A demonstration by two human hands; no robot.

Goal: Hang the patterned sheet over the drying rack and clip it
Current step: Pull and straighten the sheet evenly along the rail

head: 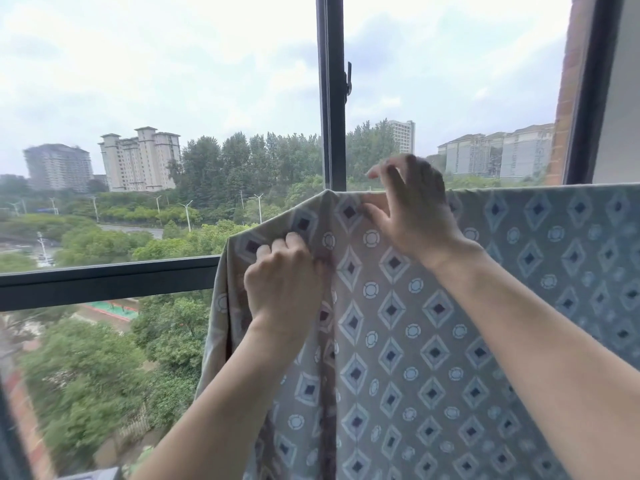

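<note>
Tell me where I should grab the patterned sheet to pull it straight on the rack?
Probably the loose corner of the patterned sheet that droops off the left end, where the left hand already bunches it. Come from the near side and pinch the edge, tugging left. The right hand sits at the top fold, where the cloth already hangs flat.

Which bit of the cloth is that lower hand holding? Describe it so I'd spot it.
Start at the dark upright window post. The patterned sheet peaks just below it. Down the left slope from that peak, the left hand pinches a bunched fold, unlike the flat cloth under the right hand.
</note>
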